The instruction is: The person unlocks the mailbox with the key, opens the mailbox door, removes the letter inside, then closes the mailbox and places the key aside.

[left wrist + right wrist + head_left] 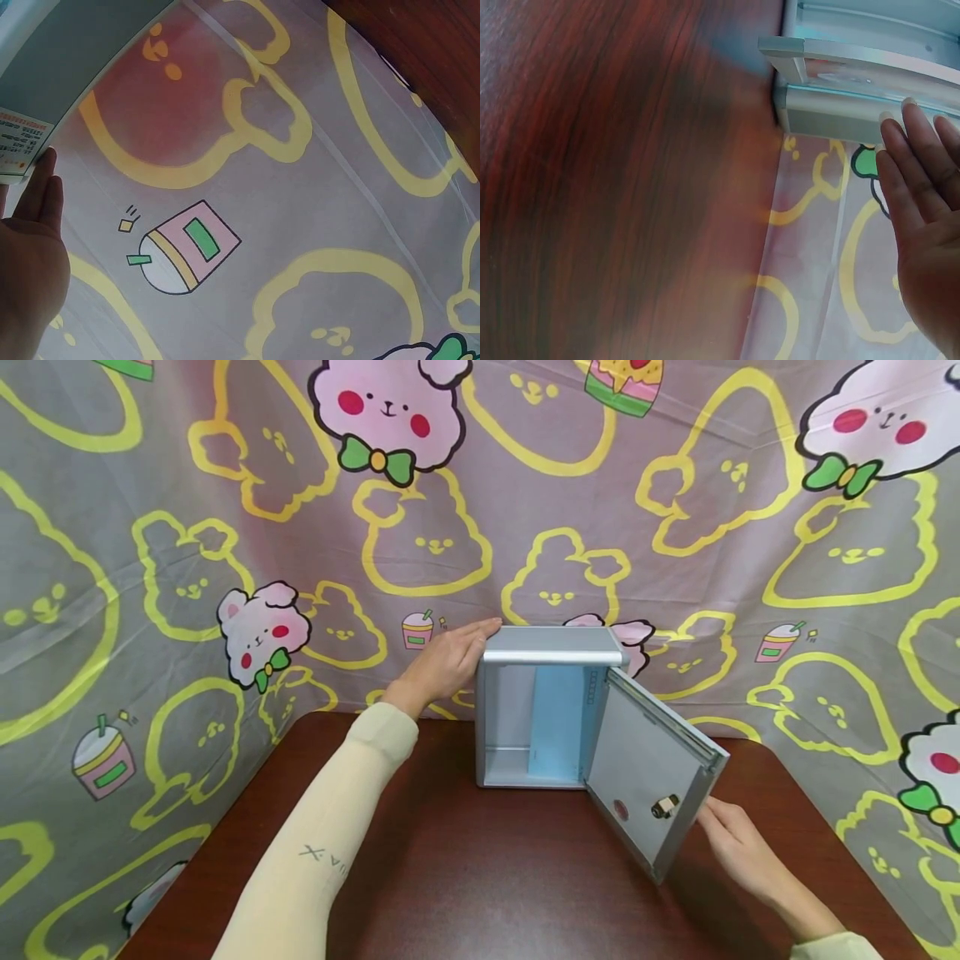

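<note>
A small grey metal cabinet (551, 643) stands upright on the table, its hinged door (637, 752) swung wide to the right. Inside it a light blue panel (557, 718) shows at the back. A lock (664, 807) and a reddish oval mark (621, 810) sit on the door's inner face. My left hand (442, 664) rests at the cabinet's upper left corner, fingers stretched along it; a printed label (22, 139) lies beside those fingertips. Straight fingers of my right hand (934, 217) are at the outer side of the door, partly hidden behind it in the head view.
The dark red-brown wooden table (465, 868) carries the cabinet near its back edge. A cartoon-printed cloth (420, 527) hangs close behind the table and along both sides. The door's free corner reaches out over the table toward the front right.
</note>
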Motion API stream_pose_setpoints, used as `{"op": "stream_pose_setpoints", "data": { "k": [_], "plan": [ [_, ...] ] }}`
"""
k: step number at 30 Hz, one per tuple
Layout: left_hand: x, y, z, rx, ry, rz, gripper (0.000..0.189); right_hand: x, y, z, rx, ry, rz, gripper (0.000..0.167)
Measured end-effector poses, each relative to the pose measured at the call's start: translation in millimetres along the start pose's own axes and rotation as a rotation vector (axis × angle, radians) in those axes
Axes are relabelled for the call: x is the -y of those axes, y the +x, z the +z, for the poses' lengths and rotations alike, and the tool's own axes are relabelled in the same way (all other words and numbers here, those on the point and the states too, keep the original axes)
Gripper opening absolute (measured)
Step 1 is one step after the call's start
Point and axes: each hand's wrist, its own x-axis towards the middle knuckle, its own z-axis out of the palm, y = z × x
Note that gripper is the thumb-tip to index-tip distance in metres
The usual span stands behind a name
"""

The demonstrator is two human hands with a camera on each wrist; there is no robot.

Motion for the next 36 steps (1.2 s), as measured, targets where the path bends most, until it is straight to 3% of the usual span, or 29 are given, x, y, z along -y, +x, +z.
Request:
{"op": "stream_pose_setpoints", "data": {
  "k": [10,24,36],
  "plan": [
    [-0.6,-1.5,-2.0,0.024,0.0,0.01,0.051,-4,-0.8,1,-0.004,-0.013,0.015,0.034],
    [-8.3,-1.4,-9.4,0.065,0.03,-0.061,0.052,-8,-2.3,3,-0.023,-0.014,0.017,0.034],
    [-15.2,-3.2,-14.0,0.011,0.097,-0.075,0.049,-13,-4.5,2,-0.034,-0.032,0.047,0.033]
  ]
}}
